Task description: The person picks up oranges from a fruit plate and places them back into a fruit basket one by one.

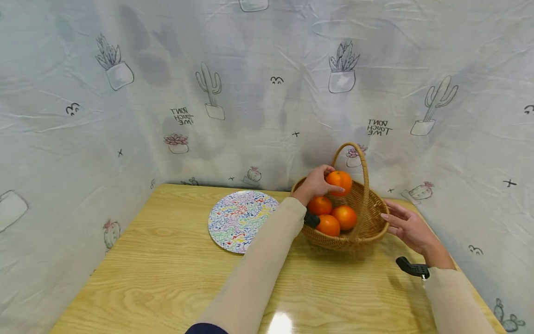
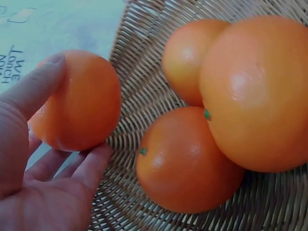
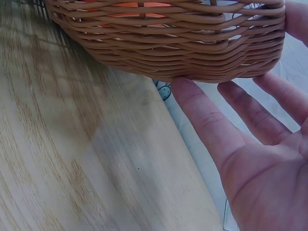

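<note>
My left hand (image 1: 318, 183) holds an orange (image 1: 340, 182) above the left part of a wicker basket (image 1: 372, 211). In the left wrist view the thumb lies on one side of this orange (image 2: 89, 103) and the fingers on the other. Three more oranges lie together in the basket, one of them (image 1: 344, 217) nearest the handle. My right hand (image 1: 410, 228) grips the basket's right side, its thumb at the rim. From the right wrist view, fingertips touch the outside of the woven wall (image 3: 192, 48).
A round plate (image 1: 238, 222) with a multicoloured squiggle pattern lies left of the basket on the wooden table (image 1: 167, 260). The basket's tall arched handle (image 1: 365, 181) rises right of the held orange. Patterned cloth (image 1: 258, 116) hangs behind and at both sides.
</note>
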`<state>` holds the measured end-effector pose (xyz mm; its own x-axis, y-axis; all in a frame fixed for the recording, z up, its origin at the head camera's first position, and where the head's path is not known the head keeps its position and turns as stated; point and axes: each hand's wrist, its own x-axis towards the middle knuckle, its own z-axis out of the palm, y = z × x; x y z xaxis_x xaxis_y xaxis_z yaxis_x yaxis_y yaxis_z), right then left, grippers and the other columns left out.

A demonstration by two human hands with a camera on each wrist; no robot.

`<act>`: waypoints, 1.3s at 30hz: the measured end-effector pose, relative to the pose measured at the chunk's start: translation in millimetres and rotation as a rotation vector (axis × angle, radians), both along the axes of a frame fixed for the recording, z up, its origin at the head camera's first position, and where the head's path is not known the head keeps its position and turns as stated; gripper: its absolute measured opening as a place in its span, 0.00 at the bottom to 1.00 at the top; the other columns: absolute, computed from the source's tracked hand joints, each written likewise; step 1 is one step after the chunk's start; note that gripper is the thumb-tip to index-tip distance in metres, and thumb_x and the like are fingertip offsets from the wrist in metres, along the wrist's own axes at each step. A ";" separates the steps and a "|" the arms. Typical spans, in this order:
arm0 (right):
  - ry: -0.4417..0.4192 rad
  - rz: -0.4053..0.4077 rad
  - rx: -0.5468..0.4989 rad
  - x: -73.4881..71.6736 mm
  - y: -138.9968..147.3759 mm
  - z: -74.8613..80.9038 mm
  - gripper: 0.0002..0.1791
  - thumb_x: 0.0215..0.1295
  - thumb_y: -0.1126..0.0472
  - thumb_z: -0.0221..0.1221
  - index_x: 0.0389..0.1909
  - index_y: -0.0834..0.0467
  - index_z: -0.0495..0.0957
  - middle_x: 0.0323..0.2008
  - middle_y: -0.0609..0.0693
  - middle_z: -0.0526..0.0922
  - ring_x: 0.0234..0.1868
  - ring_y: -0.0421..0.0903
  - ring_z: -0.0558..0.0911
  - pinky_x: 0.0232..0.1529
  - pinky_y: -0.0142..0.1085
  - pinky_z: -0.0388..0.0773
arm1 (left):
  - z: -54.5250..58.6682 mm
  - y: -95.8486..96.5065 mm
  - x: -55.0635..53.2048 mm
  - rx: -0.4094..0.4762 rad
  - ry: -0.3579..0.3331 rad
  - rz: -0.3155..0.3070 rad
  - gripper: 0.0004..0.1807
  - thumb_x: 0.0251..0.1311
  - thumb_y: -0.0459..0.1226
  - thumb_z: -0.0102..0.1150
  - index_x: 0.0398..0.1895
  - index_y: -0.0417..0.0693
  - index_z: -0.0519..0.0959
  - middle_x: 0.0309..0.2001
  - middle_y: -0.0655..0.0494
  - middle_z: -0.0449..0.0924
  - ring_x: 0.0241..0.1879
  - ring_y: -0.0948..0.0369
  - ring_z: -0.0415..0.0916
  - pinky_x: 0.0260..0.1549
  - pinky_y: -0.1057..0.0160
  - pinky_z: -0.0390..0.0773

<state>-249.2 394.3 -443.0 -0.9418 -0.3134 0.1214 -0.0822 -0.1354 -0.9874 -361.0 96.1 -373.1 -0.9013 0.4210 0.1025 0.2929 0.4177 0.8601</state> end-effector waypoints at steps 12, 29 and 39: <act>-0.007 -0.004 -0.013 -1.7 1.4 -0.2 0.30 0.79 0.73 0.45 0.79 0.62 0.56 0.62 0.46 0.80 0.57 0.42 0.85 0.52 0.37 0.86 | -6.0 4.6 -6.8 -0.100 -0.019 0.026 0.35 0.58 0.41 0.76 0.67 0.48 0.72 0.66 0.50 0.75 0.60 0.54 0.76 0.61 0.57 0.77; -0.021 -0.031 0.015 -0.3 1.9 -0.5 0.32 0.79 0.72 0.47 0.80 0.62 0.53 0.61 0.44 0.80 0.57 0.40 0.85 0.51 0.36 0.86 | -13.3 12.0 -7.5 -0.286 -0.026 0.039 0.34 0.68 0.44 0.66 0.72 0.43 0.66 0.70 0.45 0.70 0.68 0.52 0.71 0.66 0.58 0.74; -0.005 0.012 -0.006 -3.2 3.1 2.1 0.30 0.80 0.72 0.45 0.80 0.62 0.55 0.61 0.45 0.80 0.56 0.42 0.85 0.52 0.36 0.86 | -1.7 6.3 1.5 -0.225 -0.064 -0.011 0.30 0.71 0.41 0.63 0.71 0.43 0.67 0.69 0.47 0.72 0.65 0.52 0.73 0.63 0.56 0.76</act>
<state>-252.5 397.4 -440.8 -0.9387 -0.3238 0.1181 -0.0752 -0.1419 -0.9870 -359.5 102.4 -374.8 -0.8980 0.4368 -0.0521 0.2465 0.5978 0.7628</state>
